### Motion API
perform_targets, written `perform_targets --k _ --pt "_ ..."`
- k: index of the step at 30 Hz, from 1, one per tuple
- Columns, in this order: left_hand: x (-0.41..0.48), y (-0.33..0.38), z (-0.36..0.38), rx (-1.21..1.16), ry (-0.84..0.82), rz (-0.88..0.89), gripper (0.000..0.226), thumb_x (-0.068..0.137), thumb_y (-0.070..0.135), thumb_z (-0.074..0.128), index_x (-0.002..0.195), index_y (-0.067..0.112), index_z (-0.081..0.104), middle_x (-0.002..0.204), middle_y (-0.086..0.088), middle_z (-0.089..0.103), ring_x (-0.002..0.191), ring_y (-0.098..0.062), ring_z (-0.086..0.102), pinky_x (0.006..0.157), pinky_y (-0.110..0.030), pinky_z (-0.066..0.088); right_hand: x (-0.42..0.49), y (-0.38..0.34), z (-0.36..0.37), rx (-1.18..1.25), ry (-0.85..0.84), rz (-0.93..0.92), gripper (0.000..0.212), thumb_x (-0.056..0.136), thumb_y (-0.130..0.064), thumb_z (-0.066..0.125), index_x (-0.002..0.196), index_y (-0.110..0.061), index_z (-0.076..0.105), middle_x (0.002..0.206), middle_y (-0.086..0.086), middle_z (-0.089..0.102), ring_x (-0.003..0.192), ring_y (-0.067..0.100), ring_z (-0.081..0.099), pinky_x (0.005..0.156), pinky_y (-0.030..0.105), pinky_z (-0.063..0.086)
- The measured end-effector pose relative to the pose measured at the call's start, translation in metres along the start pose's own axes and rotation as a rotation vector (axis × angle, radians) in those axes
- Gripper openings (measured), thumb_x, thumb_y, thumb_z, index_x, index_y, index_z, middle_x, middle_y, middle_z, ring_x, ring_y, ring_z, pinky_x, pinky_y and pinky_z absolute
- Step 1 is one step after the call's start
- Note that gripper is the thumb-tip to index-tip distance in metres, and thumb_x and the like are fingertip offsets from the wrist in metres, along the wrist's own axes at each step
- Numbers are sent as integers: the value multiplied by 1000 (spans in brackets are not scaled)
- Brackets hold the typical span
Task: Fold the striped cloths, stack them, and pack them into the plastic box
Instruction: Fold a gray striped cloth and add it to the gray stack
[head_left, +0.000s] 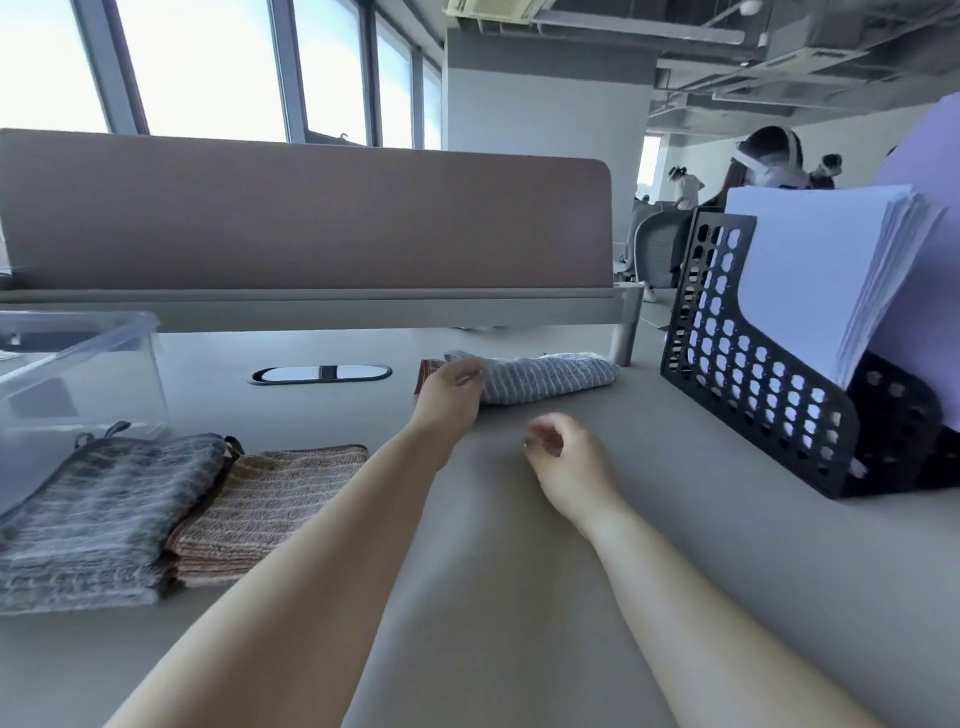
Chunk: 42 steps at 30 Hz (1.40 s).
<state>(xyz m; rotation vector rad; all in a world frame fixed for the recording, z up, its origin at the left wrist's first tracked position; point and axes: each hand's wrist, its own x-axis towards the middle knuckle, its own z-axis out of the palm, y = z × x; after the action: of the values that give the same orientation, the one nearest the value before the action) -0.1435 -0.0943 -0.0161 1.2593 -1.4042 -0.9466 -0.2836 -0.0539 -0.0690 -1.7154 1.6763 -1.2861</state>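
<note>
Left hand (452, 389) pinches the left edge of the crumpled blue-grey striped cloth (550, 376), far-centre on the desk | right hand (566, 457) loosely curled, empty | best: draw it close, flatten, match corners | clear plastic box (78, 374) waits far left

The left hand (451, 396) seems to pinch the grey-blue cloth (553, 378) — right hand (565, 460) hovers loosely curled.

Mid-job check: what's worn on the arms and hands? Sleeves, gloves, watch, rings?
Nothing worn shows. The left forearm and right forearm are bare down to the frame edge, with no sleeves or watch. The left hand and right hand are ungloved. A small dark spot on a right finger is too blurred to call a ring.
</note>
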Motion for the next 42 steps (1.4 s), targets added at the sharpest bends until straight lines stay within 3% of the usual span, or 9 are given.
perform_targets --k 4,7,12,17,22,27,33,37,42 --pt "-43 23 -9 -137 -112 117 41 88 -15 32 98 6 66 80 -4 63 59 -2 62 56 -10 49 -3 -14 -2 25 40 -147 61 80 -38 71 133 -22 45 131 -4 49 121 11 45 102 27 37" --pt "-63 18 -16 -56 -189 231 44 77 -20 30 89 15 54 83 2 67 71 0 66 73 -22 52 -2 -24 4 -28 97 -146 47 77 -47 66 115 -21 55 115 0 59 107 21 57 91 38 47" --pt "-81 -5 -26 899 -121 316 38 86 32 54 121 23 41 123 -4 58 115 -30 53 95 -40 41 -7 -39 -2 121 162 -52 14 93 -18 52 95 -7 61 91 8 64 86 24 58 75 32 43" --pt "-86 -18 -24 1153 -144 323 43 94 27 42 134 43 36 128 -4 50 114 -33 52 84 -38 43 -12 -57 -20 561 185 71 16 93 -19 48 79 -24 56 89 8 57 86 22 53 78 36 42" --pt "-82 -4 -25 976 47 89 42 90 7 38 130 21 43 120 -13 39 95 -41 59 67 -38 40 -22 -73 -58 889 298 90 17 100 -23 43 88 -28 54 90 -4 63 91 18 61 86 41 49" --pt "-87 6 -22 834 -45 5 46 93 26 32 136 14 40 148 -15 24 130 -42 32 108 -47 30 -29 -75 -71 871 163 64 13 98 -26 47 102 -24 59 92 -4 66 93 15 62 81 33 48" --pt "-114 48 -24 -433 -226 -271 64 83 69 39 65 13 64 83 -18 64 79 -27 60 80 -37 46 -57 -81 -48 173 -414 -274 29 74 -21 74 100 -24 63 108 2 67 97 10 63 92 33 49" --pt "-115 29 -34 -306 -187 -265 38 86 25 67 119 8 59 103 -16 66 94 -29 66 89 -44 53 -66 -79 -38 -43 -677 -304 52 72 -27 80 115 -35 53 128 -6 54 116 4 53 100 17 40" --pt "-120 8 -51 -94 -349 -212 40 83 13 70 120 10 56 109 -9 65 85 -18 65 75 -29 54 -67 -69 -49 41 -759 -206 27 79 -27 69 105 -21 68 118 -11 59 105 -4 56 99 19 39"
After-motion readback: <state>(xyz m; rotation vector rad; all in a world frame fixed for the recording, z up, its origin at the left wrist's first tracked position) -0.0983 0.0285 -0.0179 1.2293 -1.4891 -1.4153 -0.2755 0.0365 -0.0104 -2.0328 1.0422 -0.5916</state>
